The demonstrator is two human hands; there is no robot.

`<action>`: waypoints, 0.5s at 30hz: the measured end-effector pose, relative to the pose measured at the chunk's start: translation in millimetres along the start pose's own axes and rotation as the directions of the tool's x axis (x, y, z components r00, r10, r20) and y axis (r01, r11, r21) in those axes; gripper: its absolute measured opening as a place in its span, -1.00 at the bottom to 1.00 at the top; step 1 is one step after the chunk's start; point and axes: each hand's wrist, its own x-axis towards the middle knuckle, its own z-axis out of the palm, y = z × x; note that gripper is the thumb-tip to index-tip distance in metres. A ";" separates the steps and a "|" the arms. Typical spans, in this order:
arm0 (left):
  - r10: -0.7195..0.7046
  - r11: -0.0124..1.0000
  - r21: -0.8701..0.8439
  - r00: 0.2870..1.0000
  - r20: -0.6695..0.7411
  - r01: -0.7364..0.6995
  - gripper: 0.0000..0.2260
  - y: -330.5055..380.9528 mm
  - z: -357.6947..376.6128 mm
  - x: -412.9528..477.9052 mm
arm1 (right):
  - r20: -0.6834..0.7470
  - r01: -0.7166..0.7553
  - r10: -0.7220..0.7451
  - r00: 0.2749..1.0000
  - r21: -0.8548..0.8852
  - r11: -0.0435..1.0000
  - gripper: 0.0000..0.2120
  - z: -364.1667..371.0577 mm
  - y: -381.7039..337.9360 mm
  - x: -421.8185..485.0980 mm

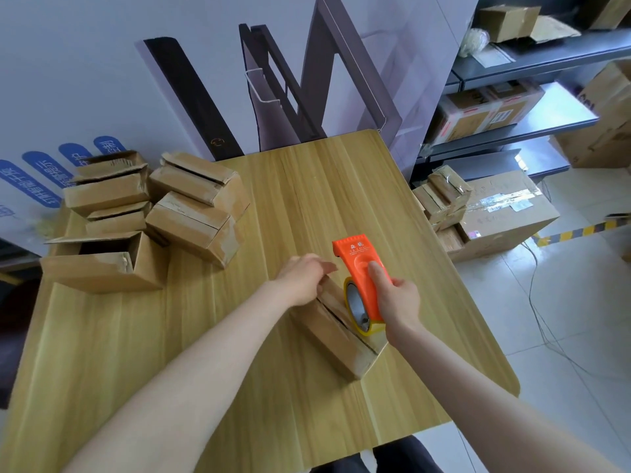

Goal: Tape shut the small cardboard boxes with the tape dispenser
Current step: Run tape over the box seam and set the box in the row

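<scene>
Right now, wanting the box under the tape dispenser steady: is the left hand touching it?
Touching. The head view shows the left hand resting on the far end of the box, no gap, while the right hand holds the tape dispenser on it.

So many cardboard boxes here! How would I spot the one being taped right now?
Start at the wooden table. A pile of boxes sits at its far left, but this box lies alone near the front, between the two hands. Only it has the orange tape dispenser on top, gripped by the right hand, while the left hand rests on its far end.
</scene>
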 end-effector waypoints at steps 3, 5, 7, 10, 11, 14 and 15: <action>-0.008 0.992 0.128 0.994 0.105 -0.005 -0.60 1.5 1.2 12.9 | 0.003 0.019 -0.019 1.000 -0.009 1.000 -0.55 1.7 0.6 -2.3; -0.070 0.997 0.025 0.996 0.061 0.069 -0.60 0.3 7.2 12.7 | 0.005 0.014 -0.014 1.000 -0.004 1.000 -0.55 0.8 0.4 -3.0; -0.191 0.970 -0.155 0.982 -0.003 0.188 -0.57 -0.6 12.8 8.1 | 0.004 0.004 -0.004 1.000 0.004 1.000 -0.56 -0.3 -0.3 -3.9; -0.305 0.915 -0.272 0.952 0.011 0.297 -0.59 -1.5 13.4 2.7 | 0.002 -0.003 0.003 1.000 0.013 1.000 -0.56 0.1 -1.0 -4.6; -0.321 0.910 -0.268 0.947 0.027 0.317 -0.62 -2.8 12.7 0.7 | 0.001 -0.004 0.004 1.000 0.015 1.000 -0.56 0.7 -1.5 -5.0; -0.364 0.884 -0.284 0.928 0.083 0.372 -0.76 -7.9 15.6 -7.7 | -0.002 -0.016 0.016 1.000 0.010 1.000 -0.56 2.7 -3.0 -6.8; -0.366 0.884 -0.280 0.927 0.082 0.374 -0.82 -9.1 18.1 -11.3 | -0.001 -0.021 0.021 1.000 0.009 1.000 -0.56 3.1 -3.6 -8.0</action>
